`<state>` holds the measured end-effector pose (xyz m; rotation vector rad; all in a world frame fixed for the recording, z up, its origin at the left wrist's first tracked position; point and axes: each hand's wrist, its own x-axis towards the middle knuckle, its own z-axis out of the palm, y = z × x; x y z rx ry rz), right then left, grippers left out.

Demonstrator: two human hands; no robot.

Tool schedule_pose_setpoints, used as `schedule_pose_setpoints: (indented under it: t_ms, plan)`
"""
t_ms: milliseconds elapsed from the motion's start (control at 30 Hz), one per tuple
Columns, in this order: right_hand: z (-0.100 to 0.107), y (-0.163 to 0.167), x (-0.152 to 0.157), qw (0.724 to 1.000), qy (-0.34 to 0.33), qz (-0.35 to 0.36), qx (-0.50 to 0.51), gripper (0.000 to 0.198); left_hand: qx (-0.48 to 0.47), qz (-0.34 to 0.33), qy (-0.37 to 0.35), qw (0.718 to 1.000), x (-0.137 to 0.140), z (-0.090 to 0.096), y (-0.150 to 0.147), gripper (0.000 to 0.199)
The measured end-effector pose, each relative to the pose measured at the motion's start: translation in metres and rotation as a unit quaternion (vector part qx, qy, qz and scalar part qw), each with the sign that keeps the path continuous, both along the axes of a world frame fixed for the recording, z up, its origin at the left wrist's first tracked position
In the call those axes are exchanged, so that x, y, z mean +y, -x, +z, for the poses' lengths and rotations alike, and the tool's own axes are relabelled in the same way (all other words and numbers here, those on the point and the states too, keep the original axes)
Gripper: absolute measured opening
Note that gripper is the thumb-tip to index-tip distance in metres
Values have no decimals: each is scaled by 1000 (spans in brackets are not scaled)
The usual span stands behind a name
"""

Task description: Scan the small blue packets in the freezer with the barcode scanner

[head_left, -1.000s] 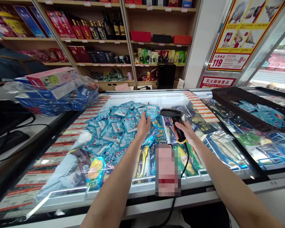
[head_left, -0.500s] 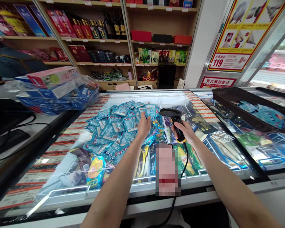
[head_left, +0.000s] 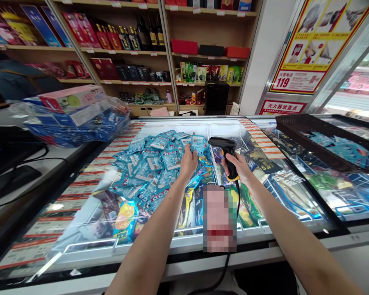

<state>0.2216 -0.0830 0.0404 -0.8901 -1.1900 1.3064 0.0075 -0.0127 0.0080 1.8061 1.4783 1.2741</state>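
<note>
My right hand (head_left: 235, 164) is wrapped round the grip of a black barcode scanner (head_left: 222, 142) with a yellow edge at its base. The scanner's head points left, beside a small blue packet (head_left: 198, 143). My left hand (head_left: 188, 162) pinches that packet by its lower left part, its barcode side facing up. Left of this hand a wide heap of similar blue packets (head_left: 153, 164) lies on the glass top of a freezer (head_left: 80, 229). From the scanner's grip a black cable (head_left: 238, 205) runs down toward me.
A pixelated pink rectangular object (head_left: 218, 217) lies near the front edge. On the right a dark basket (head_left: 320, 143) holds more blue packets. Plastic-wrapped boxes (head_left: 76, 114) stand at the left. Behind are stocked shelves (head_left: 126, 49) and, far left, a person (head_left: 21, 80).
The scanner's head has shifted slightly right. My left hand and the packet have moved a little to the right in view; both grips stay the same.
</note>
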Motion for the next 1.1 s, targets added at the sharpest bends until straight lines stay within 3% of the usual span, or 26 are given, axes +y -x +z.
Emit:
schedule_pose_setpoints:
  t_ms: [267,733,1100]
  plan:
    - [10,12,8,1000,-6,12,-16,43,6,-1,10,1000,-1,2,1,48]
    - [0,13,7,999,19,50,-11,39,12,5,-2,1000,0,-1,-1,42]
    - [7,14,5,998,2,60,-22,41,22,5,-6,1000,-4,5,-3,41]
